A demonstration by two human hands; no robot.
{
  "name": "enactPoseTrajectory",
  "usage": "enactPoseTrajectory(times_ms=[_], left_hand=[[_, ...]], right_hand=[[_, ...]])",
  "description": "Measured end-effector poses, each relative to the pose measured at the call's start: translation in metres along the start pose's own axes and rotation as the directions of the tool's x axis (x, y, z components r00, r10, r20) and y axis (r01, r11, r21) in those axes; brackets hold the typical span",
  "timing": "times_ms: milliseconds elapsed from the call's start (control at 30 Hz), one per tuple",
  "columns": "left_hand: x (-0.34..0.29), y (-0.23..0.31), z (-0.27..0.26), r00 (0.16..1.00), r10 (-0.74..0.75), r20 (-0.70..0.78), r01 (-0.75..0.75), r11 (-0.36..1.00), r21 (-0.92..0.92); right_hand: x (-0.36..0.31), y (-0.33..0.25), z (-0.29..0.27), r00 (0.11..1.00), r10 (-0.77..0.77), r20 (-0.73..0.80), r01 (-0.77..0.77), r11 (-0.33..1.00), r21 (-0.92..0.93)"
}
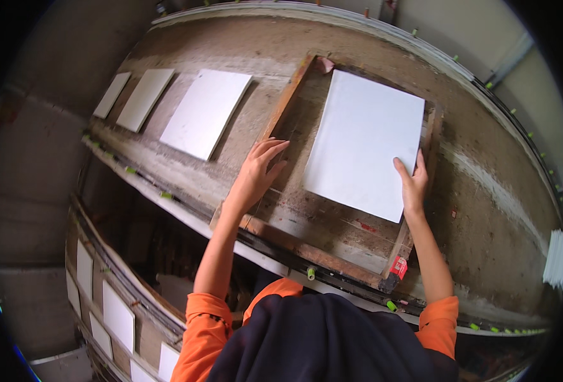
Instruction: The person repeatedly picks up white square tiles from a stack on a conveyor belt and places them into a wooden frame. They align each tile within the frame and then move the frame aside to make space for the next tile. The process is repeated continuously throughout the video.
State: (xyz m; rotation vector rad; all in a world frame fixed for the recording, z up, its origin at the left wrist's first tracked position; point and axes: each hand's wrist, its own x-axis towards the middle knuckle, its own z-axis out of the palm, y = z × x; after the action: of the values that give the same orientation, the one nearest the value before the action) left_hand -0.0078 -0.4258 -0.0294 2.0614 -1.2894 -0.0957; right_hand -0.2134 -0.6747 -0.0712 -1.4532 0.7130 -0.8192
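My right hand [414, 181] grips the near right edge of a flat, white, rectangular sheet [364, 140] within the brown, rectangular wooden frame [288, 95]; my left hand [254, 173], open, is at its left side.

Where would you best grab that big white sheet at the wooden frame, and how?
Probably by its long edges, from both sides: the white sheet is flat and broad, without a handle. The right hand has the right edge, thumb on top. The left hand, apart from it, could come from the left, where a gap separates sheet and wooden frame.
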Motion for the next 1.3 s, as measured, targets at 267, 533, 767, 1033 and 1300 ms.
enactPoseTrajectory(times_ms=[267, 533, 767, 1033, 1300], left_hand=[[0.045, -0.061, -0.008, 0.91, 0.258, 0.324, -0.335, 0.919, 0.21], [0.05, -0.086, 0.006, 0.865, 0.347, 0.362, -0.431, 0.884, 0.183], [0.046, -0.088, 0.009, 0.871, 0.365, 0.328, -0.431, 0.89, 0.153], [0.043, -0.088, 0.011, 0.894, 0.331, 0.303, -0.387, 0.91, 0.148], [0.042, -0.084, 0.011, 0.911, 0.296, 0.286, -0.343, 0.93, 0.131]], right_hand=[[-0.01, 0.022, 0.019, 0.997, 0.036, -0.073, -0.042, 0.996, -0.081], [-0.034, 0.021, 0.054, 0.977, 0.152, -0.149, -0.172, 0.976, -0.133], [-0.044, 0.021, 0.068, 0.965, 0.162, -0.207, -0.21, 0.948, -0.238], [-0.035, 0.03, 0.066, 0.964, 0.184, -0.191, -0.228, 0.942, -0.248], [-0.028, 0.035, 0.068, 0.979, 0.129, -0.16, -0.178, 0.922, -0.344]])
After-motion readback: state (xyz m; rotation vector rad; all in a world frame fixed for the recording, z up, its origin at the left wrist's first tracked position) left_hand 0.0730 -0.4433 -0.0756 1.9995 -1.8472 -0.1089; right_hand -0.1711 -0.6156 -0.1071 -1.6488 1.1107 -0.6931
